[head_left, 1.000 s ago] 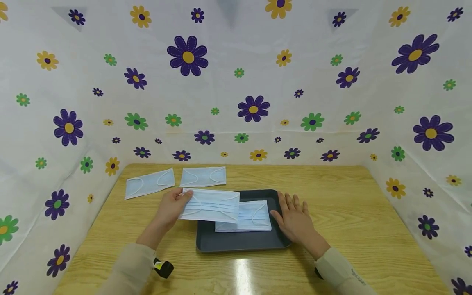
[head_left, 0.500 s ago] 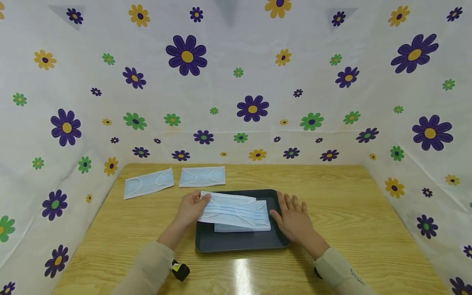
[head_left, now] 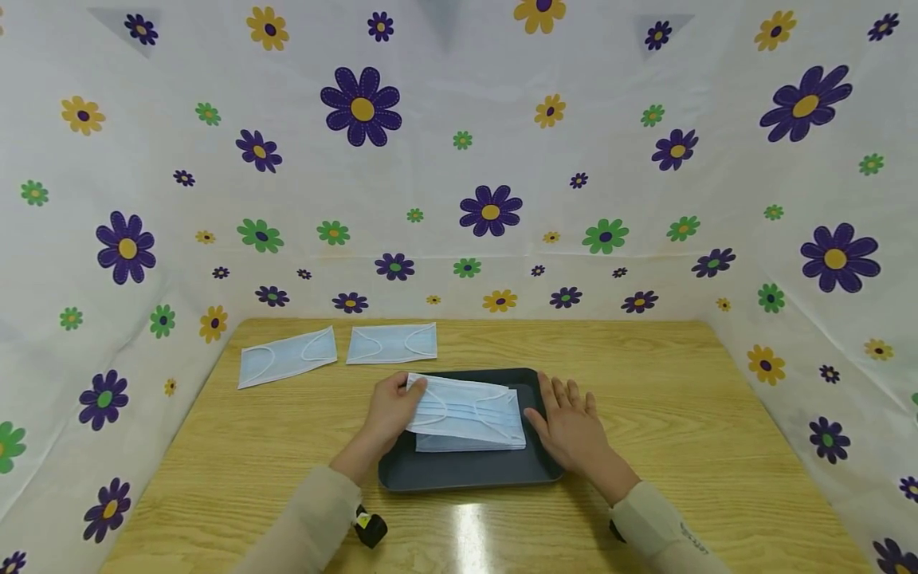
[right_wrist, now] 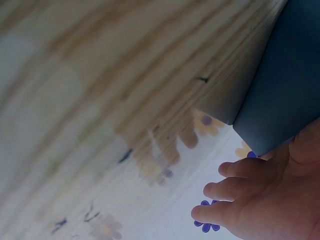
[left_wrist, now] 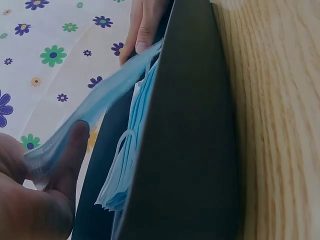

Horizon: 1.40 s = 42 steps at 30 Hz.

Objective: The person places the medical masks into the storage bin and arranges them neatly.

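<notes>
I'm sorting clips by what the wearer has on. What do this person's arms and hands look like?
The left hand and right hand wear no gloves. The left sleeve and right sleeve are pale beige. A small black block with a yellow label shows beside the left sleeve. The right sleeve bears small dark print, too small to read.

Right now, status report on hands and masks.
Left hand pinches a mask, tilted over the mask stack. Right hand against tray. No visible obstruction.
</notes>
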{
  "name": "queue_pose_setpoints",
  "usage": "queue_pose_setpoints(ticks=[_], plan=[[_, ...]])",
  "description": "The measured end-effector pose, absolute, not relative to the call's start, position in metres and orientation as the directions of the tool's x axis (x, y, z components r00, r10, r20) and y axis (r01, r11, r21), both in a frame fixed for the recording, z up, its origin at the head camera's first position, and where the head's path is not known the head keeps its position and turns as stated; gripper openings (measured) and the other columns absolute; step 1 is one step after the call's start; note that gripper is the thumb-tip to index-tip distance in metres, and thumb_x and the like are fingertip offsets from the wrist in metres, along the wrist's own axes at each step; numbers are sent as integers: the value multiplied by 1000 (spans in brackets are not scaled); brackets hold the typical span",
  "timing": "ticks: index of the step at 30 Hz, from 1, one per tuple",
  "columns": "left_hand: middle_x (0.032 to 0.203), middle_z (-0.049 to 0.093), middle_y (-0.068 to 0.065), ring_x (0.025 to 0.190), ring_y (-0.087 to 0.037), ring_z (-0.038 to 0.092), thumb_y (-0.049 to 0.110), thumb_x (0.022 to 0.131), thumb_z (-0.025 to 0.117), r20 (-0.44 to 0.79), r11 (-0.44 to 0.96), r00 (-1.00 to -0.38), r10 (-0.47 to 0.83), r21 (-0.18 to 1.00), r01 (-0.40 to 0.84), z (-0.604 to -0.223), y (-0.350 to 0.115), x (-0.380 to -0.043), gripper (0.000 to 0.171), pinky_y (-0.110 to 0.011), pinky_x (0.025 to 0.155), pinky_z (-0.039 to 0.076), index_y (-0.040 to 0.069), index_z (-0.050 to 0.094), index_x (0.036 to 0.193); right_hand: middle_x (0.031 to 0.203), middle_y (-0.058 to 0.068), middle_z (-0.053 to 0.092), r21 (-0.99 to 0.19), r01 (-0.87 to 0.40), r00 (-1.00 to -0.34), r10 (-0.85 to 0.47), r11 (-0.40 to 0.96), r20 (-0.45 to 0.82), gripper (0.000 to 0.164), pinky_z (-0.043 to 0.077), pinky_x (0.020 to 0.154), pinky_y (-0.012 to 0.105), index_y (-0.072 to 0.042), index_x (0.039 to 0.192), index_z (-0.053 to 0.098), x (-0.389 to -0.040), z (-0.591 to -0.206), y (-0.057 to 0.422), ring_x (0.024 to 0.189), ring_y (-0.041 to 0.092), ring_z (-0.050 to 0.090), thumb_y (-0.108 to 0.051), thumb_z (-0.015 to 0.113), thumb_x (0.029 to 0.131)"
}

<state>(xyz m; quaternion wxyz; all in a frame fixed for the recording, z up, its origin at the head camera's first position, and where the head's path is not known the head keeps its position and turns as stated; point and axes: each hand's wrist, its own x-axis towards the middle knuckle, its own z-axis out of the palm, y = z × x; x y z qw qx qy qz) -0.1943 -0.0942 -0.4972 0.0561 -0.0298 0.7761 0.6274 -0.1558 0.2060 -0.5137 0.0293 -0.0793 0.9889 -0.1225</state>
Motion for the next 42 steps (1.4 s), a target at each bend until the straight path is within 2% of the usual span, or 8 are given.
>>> queue_pose_setpoints(ticks=[4,7,11,14,20,35,40,42], plan=[[60,37,6,54,-9,36,17,107,59,-131,244,-991,36,963,-118,-495,-93,-193,29,-23,51,29,6,52,81,165,32,35,-252,-149,-986,-165,956,-41,73,20,121,78,-3,168,19,-155,-514,206,156,56,25,-47,40,114],[62,40,3,58,-11,40,20,107,59,-122,328,-992,31,939,-105,-493,-96,-194,32,-25,56,32,4,54,80,165,32,35,-254,-149,-985,-165,956,-43,74,20,120,78,-3,168,18,-155,-514,207,155,56,25,-48,39,114],[82,71,-8,74,-14,61,19,105,60,-77,468,-997,27,882,-55,-494,-102,-194,25,-29,67,47,-2,73,102,166,32,34,-256,-144,-986,-161,956,-45,74,19,121,78,-3,168,17,-155,-514,208,156,56,24,-48,39,114],[97,79,-16,80,-16,67,15,103,62,-42,524,-999,33,852,-18,-494,-105,-194,26,-31,70,53,-5,75,113,166,32,34,-258,-142,-986,-158,956,-45,74,19,121,77,-3,168,17,-154,-514,209,156,56,24,-48,40,113],[85,75,-12,69,-12,57,10,102,63,-20,518,-998,52,855,10,-498,-106,-194,21,-28,63,48,-6,74,110,165,33,36,-266,-149,-985,-166,952,-43,74,21,120,78,-2,168,18,-153,-513,208,155,57,26,-47,41,113],[78,67,-7,67,-12,51,10,104,62,-43,458,-999,32,889,-24,-500,-100,-197,22,-27,63,44,-7,73,113,165,32,35,-271,-140,-986,-158,952,-47,74,19,121,78,-4,169,17,-156,-514,206,155,56,25,-48,40,113],[65,54,1,58,-11,44,8,103,62,-33,463,-999,31,886,-14,-498,-103,-197,20,-26,57,38,-7,73,110,165,32,36,-275,-145,-985,-164,951,-47,74,20,121,78,-4,169,17,-156,-515,207,155,56,25,-48,40,114],[64,54,0,57,-11,43,7,102,62,-26,469,-999,31,883,-9,-498,-104,-197,19,-26,55,37,-7,73,109,165,32,36,-273,-147,-985,-166,951,-47,74,20,121,78,-4,169,16,-156,-515,207,155,56,25,-48,39,114]])
